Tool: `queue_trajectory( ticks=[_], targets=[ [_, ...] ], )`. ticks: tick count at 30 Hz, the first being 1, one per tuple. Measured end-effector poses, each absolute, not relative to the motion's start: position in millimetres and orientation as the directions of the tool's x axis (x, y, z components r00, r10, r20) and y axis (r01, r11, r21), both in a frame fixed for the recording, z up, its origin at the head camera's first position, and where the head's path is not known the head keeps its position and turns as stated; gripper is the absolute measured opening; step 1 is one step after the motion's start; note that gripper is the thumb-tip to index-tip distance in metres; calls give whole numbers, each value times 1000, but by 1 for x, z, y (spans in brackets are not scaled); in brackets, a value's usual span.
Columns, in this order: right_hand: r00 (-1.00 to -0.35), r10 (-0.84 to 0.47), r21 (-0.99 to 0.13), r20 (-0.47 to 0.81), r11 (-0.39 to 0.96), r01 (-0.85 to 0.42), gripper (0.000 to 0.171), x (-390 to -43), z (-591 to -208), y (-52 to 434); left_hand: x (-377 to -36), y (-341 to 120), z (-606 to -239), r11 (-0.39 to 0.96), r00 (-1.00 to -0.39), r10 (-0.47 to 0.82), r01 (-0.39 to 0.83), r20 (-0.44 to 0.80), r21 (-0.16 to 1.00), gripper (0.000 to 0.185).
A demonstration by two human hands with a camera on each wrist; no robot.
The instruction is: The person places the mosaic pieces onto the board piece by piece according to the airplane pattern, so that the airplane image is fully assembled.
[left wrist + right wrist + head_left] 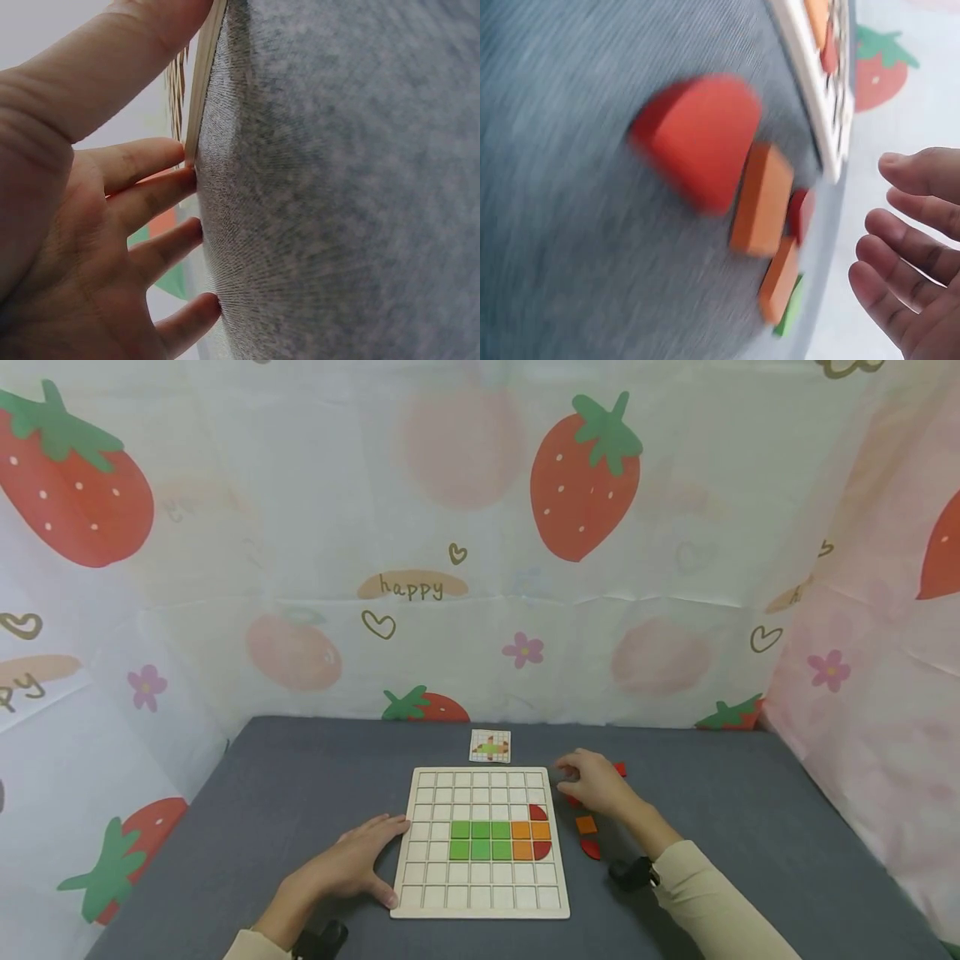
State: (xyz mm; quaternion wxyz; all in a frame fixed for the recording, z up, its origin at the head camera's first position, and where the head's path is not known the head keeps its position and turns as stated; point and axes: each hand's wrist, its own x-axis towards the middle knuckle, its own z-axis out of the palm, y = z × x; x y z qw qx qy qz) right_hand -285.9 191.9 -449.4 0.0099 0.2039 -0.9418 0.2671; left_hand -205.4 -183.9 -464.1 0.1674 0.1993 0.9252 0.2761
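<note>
Loose pieces lie under and just behind my right hand

Right hand [592, 783] hovers over the grey mat [300, 793] just off the right edge of the wooden grid board [480, 906], fingers relaxed and a little spread, holding nothing that I can see. Loose pieces sit on its wrist side, running in a short line back toward me: a red piece [619, 769] peeks out beyond the knuckles, an orange square [586, 825] lies beside my wrist, a red half-round [590, 848] is nearest my sleeve. On the wrist view the red half-round [701, 139] and orange blocks [761, 199] lie flat, close together, well clear of my fingertips [900, 169]. My right hand is far nearer to them than my left.

Left hand [352, 864] lies flat and open on the mat, fingertips [169, 191] touching the board's left edge [201, 97]. Board holds green squares [481, 840], then orange and red ones on their right. A small pattern card [490, 746] lies beyond the board.
</note>
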Motion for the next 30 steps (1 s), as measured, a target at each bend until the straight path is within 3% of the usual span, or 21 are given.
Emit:
queue_trajectory(
  ticks=[7,30],
  targets=[
    [-947,-317,-487,48,821,-299,30,-294,-451,211,-206,-184,-465,773,-866,455,268,-208,575,104],
    [-940,-339,-426,-26,855,-296,24,-309,-463,235,-205,-184,-464,767,-866,463,284,-189,575,104]
  ],
)
